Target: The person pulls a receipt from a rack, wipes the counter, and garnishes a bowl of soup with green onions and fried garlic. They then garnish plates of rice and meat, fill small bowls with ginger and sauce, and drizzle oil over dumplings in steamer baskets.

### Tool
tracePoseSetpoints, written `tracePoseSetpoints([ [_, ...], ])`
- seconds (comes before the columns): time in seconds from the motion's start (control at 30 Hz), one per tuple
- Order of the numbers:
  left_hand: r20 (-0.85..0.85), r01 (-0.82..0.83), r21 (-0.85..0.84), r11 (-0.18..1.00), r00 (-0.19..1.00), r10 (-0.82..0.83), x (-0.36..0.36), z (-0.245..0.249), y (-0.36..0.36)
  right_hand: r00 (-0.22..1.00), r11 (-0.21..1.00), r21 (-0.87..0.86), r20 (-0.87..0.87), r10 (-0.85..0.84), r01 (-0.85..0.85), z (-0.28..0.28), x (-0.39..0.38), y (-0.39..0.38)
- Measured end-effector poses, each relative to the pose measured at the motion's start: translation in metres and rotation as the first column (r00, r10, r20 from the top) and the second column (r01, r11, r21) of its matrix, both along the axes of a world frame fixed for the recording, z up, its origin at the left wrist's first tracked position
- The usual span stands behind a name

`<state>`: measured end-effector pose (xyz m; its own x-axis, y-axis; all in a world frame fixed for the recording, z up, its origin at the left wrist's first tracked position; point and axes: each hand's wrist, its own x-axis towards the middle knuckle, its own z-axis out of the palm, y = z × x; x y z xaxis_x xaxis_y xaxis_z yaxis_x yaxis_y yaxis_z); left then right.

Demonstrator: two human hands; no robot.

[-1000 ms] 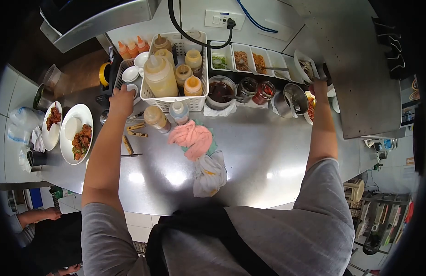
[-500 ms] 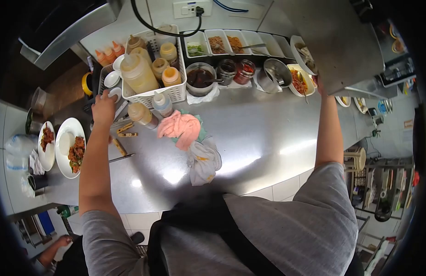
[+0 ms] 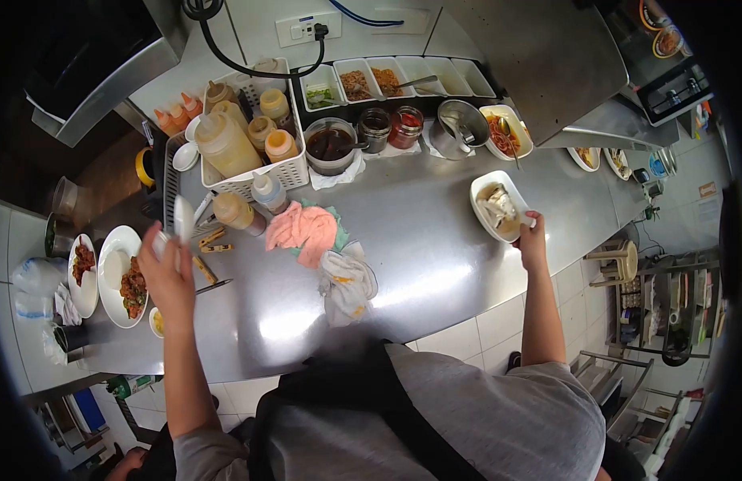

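From the head, the right hand (image 3: 533, 245) pinches the end of a white dish (image 3: 477, 196) of food, just left of its fingers. The left hand (image 3: 170, 280) has its fingers bent around a blurry little white dish (image 3: 183, 218). A sauce bottle (image 3: 233, 210) stands between those fingers and a pink cloth (image 3: 301, 232); a big plate (image 3: 122, 238) is left of them. Under both hands is a shiny metal table (image 3: 419, 248), with floor tiles (image 3: 499, 319) below.

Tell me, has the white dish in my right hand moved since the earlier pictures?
Yes: the white dish has come toward you, away from the row of white containers.
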<state>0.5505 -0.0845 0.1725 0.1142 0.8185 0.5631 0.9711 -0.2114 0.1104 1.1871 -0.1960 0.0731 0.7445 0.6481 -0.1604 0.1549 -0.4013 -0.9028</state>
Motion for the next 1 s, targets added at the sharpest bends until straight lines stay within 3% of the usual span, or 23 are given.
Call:
tracePoseSetpoints([
  [0.13,0.039,0.224,-0.140,0.965,0.975,-0.220,0.019,-0.028,-0.065,0.995,0.998,0.029,0.084,0.059,-0.062,-0.008,-0.005,0.020],
  [0.2,0.024,0.233,-0.272,0.934,0.972,-0.236,0.033,-0.042,-0.096,0.902,0.893,-0.450,0.377,0.210,-0.020,0.035,-0.003,0.045],
  [0.23,0.005,0.232,-0.307,0.923,0.970,-0.242,0.036,-0.052,-0.107,0.720,0.910,-0.414,0.637,0.275,0.018,0.041,0.009,0.061],
  [0.27,-0.010,0.227,-0.348,0.910,0.969,-0.246,0.037,-0.062,-0.118,0.461,0.930,-0.366,0.831,0.310,0.035,0.047,0.018,0.081],
  [0.33,-0.039,0.174,-0.367,0.914,0.979,-0.202,0.040,-0.080,-0.129,0.206,0.930,-0.353,0.907,0.367,-0.100,0.082,-0.008,0.140],
  [0.4,-0.084,0.159,-0.377,0.912,0.975,-0.205,0.040,-0.091,-0.131,0.237,0.828,-0.253,0.880,0.412,-0.500,0.080,-0.005,0.223],
  [0.47,-0.074,0.151,-0.397,0.905,0.978,-0.195,0.041,-0.094,-0.126,0.115,0.690,-0.347,0.841,0.528,-0.635,0.053,0.009,0.300],
  [0.5,-0.041,0.144,-0.417,0.897,0.983,-0.177,0.043,-0.089,-0.123,0.095,0.621,-0.532,0.711,0.697,-0.575,0.053,0.008,0.320],
  [0.53,-0.007,0.141,-0.438,0.888,0.987,-0.161,0.044,-0.084,-0.122,0.176,0.502,-0.646,0.502,0.847,-0.575,0.046,0.018,0.343],
  [0.57,-0.007,0.102,-0.452,0.886,0.993,-0.118,0.043,-0.082,-0.123,0.128,0.464,-0.619,0.508,0.852,-0.634,0.030,0.043,0.365],
  [0.6,0.057,0.106,-0.422,0.901,0.994,-0.090,0.041,-0.080,-0.123,0.053,0.340,-0.764,0.374,0.926,-0.548,0.061,0.022,0.364],
  [0.63,0.122,0.111,-0.386,0.916,0.990,-0.068,0.040,-0.080,-0.123,0.019,0.333,-0.688,0.422,0.907,-0.645,0.059,0.035,0.372],
  [0.67,0.121,0.084,-0.397,0.914,0.992,-0.039,0.039,-0.082,-0.124,0.191,0.342,-0.537,0.318,0.929,-0.771,0.056,0.046,0.379],
  [0.7,0.130,0.069,-0.377,0.924,0.991,-0.021,0.039,-0.085,-0.126,0.292,0.496,-0.442,0.451,0.843,-0.748,0.063,0.038,0.368],
  [0.73,0.137,0.054,-0.355,0.933,0.991,-0.005,0.040,-0.086,-0.127,0.202,0.621,-0.442,0.686,0.699,-0.648,0.057,0.055,0.376],
  [0.8,0.108,-0.006,-0.348,0.937,0.993,0.046,0.035,-0.088,-0.127,0.184,0.582,-0.526,0.624,0.759,-0.620,0.087,0.046,0.370],
  [0.9,0.237,-0.042,-0.402,0.915,0.960,0.148,0.023,-0.095,-0.122,0.169,0.602,-0.576,0.629,0.759,-0.553,0.115,0.032,0.331],
  [0.97,0.285,-0.028,-0.410,0.912,0.945,0.157,0.017,-0.094,-0.115,0.089,0.738,-0.420,0.837,0.540,-0.528,0.123,0.020,0.294],
  [1.0,0.327,-0.022,-0.415,0.909,0.929,0.172,0.016,-0.094,-0.113,0.092,0.743,-0.428,0.834,0.544,-0.515,0.134,0.003,0.266],
])
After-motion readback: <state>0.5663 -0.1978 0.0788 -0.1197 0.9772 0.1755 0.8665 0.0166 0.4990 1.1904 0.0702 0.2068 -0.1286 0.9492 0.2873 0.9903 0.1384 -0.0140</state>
